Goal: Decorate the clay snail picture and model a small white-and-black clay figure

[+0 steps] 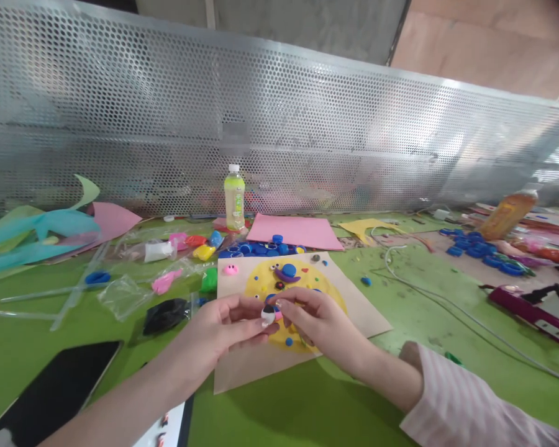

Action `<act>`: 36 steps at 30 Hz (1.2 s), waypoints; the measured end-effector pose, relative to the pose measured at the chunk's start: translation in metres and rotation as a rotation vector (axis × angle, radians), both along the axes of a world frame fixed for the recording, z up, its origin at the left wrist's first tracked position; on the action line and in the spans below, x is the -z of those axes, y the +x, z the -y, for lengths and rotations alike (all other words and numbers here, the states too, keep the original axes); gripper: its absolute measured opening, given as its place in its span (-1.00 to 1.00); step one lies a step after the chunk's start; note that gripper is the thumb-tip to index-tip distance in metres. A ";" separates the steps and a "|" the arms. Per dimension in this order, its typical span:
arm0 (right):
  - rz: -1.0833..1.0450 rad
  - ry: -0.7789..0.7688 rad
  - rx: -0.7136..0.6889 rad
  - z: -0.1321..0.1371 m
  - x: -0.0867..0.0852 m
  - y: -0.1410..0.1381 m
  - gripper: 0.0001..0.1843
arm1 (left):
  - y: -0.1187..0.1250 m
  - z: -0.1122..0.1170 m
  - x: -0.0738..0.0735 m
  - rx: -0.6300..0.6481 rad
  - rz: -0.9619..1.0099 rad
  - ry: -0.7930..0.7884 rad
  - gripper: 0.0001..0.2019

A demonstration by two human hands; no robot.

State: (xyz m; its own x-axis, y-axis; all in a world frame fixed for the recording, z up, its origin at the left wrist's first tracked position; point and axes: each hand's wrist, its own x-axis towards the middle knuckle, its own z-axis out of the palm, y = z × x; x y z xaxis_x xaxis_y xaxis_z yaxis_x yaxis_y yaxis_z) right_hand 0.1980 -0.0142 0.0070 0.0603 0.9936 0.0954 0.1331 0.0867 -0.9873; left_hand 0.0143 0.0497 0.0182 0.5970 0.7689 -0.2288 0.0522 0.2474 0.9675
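My left hand [237, 323] pinches a small rounded white-and-black piece [268, 314], which looks like modelling clay, between thumb and fingers. From the other side, my right hand [314, 316] presses its thumb and fingertips together at the dark top of that piece. Both hands hover over a cream sheet of paper [363, 310] bearing a yellow round shape [333, 297]. On the yellow sit a blue bottle cap with a purple curve of clay [287, 274] and several small coloured dots. A pink clay figure [231, 269] lies at the sheet's upper left. My hands hide the middle of the picture.
Blue bottle caps [261, 249] lie behind the sheet, near a drink bottle [234, 198] and pink paper [295, 231]. Bags of clay, including a black one [166, 315], are at left, above a dark tablet [58, 388]. A white cable [451, 313] crosses the right side.
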 end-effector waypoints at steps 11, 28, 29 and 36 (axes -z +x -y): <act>-0.091 -0.015 -0.066 0.006 0.003 -0.007 -0.81 | 0.001 0.011 0.001 0.039 0.035 -0.050 -0.86; -0.096 0.011 -0.117 0.008 0.004 -0.006 -0.81 | 0.004 0.009 0.004 -0.006 0.140 -0.210 -0.89; -0.095 0.010 -0.122 0.008 0.004 -0.006 -0.81 | 0.005 0.009 0.004 -0.018 0.140 -0.216 -0.88; -0.090 0.002 -0.138 0.009 0.007 -0.005 -0.80 | 0.006 0.010 0.003 -0.087 0.121 -0.242 -0.84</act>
